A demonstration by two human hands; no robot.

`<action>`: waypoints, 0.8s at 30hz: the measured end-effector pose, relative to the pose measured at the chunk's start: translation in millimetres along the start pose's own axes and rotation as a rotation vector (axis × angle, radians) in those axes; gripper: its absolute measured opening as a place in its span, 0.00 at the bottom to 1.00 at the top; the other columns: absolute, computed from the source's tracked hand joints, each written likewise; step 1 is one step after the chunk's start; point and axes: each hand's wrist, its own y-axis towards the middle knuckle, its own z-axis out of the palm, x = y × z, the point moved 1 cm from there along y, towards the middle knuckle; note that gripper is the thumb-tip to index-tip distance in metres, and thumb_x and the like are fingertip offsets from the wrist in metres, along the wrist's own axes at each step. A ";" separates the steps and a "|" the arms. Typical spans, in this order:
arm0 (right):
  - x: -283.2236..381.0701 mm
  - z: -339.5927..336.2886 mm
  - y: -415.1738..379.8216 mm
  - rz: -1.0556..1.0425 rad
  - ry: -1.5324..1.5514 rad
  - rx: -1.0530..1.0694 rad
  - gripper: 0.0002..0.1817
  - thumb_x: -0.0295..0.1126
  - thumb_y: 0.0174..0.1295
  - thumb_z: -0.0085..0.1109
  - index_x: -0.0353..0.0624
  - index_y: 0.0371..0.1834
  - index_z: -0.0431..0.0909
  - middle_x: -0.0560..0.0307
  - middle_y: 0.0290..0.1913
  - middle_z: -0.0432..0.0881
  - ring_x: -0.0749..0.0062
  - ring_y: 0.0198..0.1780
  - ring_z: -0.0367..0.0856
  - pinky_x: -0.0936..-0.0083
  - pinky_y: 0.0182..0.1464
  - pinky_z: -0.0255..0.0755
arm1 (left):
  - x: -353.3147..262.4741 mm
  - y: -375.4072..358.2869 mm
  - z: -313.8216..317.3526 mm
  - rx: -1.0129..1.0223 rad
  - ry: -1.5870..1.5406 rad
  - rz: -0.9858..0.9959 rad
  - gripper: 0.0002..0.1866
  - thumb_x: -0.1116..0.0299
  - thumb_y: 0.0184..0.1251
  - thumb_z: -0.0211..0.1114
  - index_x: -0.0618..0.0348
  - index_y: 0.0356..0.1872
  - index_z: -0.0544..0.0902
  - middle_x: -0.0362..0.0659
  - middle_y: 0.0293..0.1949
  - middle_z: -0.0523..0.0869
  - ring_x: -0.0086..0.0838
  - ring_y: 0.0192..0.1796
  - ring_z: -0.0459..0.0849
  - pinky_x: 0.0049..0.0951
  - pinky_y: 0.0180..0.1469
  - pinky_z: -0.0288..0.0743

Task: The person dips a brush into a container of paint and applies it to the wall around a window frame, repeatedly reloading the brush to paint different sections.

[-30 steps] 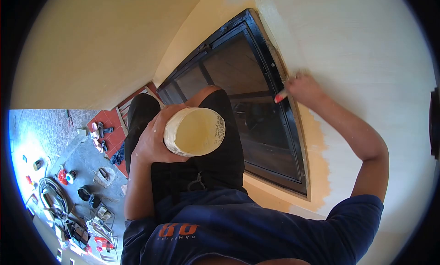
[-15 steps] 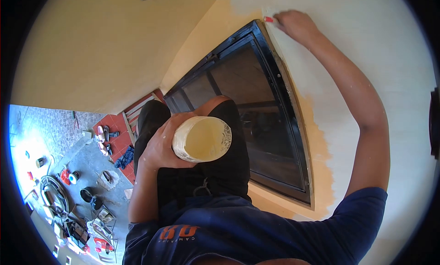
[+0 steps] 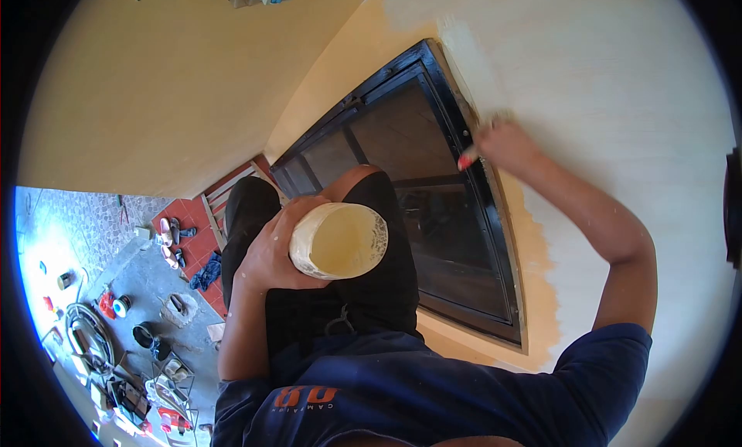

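My left hand [image 3: 267, 250] is wrapped round a paint-smeared white tub [image 3: 303, 246], which is tilted so its mouth faces me. Pale cream paint [image 3: 340, 242] shows inside. At the side of the dark window frame [image 3: 456, 126], my right hand [image 3: 506, 147] is closed on a paintbrush [image 3: 467, 159] with a red handle end. Its bristles are blurred above the fingers, close to the wall. White paint [image 3: 603, 130] covers much of the wall, while a ragged yellow-orange strip [image 3: 537, 269] borders the window.
Below lies a floor with a coiled hose [image 3: 85, 335], a black bucket [image 3: 144, 335] and several loose items. Sandals [image 3: 171, 244] and dark cloth [image 3: 205, 271] rest on red tiles. A yellow wall [image 3: 178, 83] rises at left; my knees are beside the window.
My right hand has moved down along the window's side with the paintbrush, and the brush's red end now points downward. A fresh pale streak shows near the window's upper corner. The tub has barely shifted.
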 end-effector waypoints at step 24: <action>213.7 63.3 -215.5 1.645 1.928 -1.025 0.15 0.29 0.57 0.68 0.36 0.45 0.78 0.54 0.41 0.82 0.74 0.39 0.83 0.78 0.33 0.81 | -20.5 -15.6 22.5 0.230 -0.288 -0.300 0.51 0.69 0.28 0.83 0.65 0.62 0.66 0.48 0.52 0.81 0.35 0.54 0.81 0.35 0.56 0.76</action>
